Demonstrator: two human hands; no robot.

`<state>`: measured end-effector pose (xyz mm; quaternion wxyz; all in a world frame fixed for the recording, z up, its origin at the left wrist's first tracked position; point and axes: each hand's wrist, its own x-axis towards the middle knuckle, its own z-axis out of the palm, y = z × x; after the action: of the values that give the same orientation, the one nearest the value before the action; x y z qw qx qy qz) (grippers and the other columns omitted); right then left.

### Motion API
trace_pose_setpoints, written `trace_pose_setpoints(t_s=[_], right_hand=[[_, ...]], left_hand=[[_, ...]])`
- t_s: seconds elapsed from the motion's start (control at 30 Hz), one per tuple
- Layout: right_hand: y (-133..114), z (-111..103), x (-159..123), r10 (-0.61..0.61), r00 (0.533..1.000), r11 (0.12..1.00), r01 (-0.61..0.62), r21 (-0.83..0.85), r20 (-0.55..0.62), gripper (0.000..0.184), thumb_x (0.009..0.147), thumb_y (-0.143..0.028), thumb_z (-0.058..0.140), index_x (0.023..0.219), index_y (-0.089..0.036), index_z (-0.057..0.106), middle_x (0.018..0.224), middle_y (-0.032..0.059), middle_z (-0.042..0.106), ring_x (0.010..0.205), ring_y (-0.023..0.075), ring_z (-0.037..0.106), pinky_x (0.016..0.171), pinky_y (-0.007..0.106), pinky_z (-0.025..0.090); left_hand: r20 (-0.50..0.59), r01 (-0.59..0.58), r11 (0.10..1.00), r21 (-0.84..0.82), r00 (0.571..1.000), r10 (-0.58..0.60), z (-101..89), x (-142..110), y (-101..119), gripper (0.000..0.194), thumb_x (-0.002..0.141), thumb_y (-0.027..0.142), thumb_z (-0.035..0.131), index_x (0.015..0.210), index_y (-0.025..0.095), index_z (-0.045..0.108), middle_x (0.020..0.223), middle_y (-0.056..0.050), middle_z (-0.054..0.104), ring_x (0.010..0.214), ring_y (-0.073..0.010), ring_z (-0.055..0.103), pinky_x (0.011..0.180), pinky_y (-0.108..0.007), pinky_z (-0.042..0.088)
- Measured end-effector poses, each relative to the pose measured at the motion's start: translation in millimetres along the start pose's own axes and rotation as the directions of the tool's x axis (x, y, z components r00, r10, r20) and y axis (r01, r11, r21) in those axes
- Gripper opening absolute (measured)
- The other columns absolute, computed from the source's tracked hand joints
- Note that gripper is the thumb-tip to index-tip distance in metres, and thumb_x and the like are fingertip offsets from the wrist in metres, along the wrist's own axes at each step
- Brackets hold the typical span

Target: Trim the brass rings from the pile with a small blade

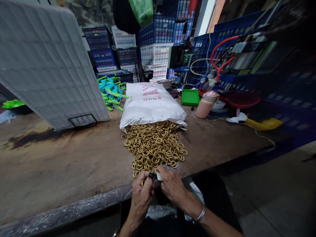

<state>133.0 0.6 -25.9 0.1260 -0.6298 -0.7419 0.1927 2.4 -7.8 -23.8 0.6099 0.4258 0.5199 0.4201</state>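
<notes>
Brass-coloured rings (154, 148) heaped mid-frame, on the table (74, 168), right at the mouth of a white sack (150, 105). Left hand (141, 194), lower centre: fingers curled nearly closed around one ring (142, 183). Right hand (172, 186), just beside: thumb and fingers pinched on a small dark-and-white piece (159, 177), dark end at my left fingertips; can't tell if those grip it too. Sack hides the tabletop behind; big tilted pale panel (49, 62) blocks upper left. Also: teal-and-green pieces (112, 89) beside sack, green tray (190, 97) and pink bottle (206, 105) right of centre, stacked crates (156, 54) upper centre.
</notes>
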Motion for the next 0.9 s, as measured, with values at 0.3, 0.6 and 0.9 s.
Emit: trace_pose_setpoints(t_s=[0.3,0.6,0.9], right_hand=[[21.2,-0.6,4.7,-0.029,0.998,0.988,0.039,0.153,-0.063,0.028,0.062,-0.003,0.034,0.083,-0.019,0.045,0.071,0.0019,0.057,0.066,0.0139,0.052,0.059,0.022,0.029],[18.0,3.2,7.3,-0.040,0.999,0.994,0.042,0.096,-0.027,0.026,0.062,-0.004,0.037,0.081,-0.018,0.046,0.067,0.0018,0.056,0.061,0.0134,0.049,0.056,0.023,0.026],[19.3,9.1,3.7,0.033,0.990,0.999,-0.033,0.003,-0.140,0.014,0.074,-0.010,0.042,0.083,-0.019,0.048,0.080,0.0026,0.060,0.073,0.0145,0.053,0.062,0.023,0.027]], left_hand=[[0.098,0.027,0.994,-0.107,0.995,-0.017,0.0,-5.3,5.9,0.027,0.077,0.043,0.051,0.076,0.017,0.051,0.050,0.007,0.042,0.038,-0.0038,0.032,0.035,-0.014,0.023],[0.134,0.080,0.966,-0.245,0.990,-0.048,-7.0,-4.4,-1.1,0.026,0.075,0.040,0.057,0.070,0.015,0.050,0.048,0.007,0.043,0.039,-0.0028,0.033,0.036,-0.013,0.024],[0.142,0.135,0.874,-0.467,0.987,-0.076,-16.4,-2.3,6.0,0.023,0.075,0.037,0.058,0.077,0.015,0.051,0.074,-0.001,0.057,0.046,-0.0043,0.042,0.035,-0.014,0.027]])
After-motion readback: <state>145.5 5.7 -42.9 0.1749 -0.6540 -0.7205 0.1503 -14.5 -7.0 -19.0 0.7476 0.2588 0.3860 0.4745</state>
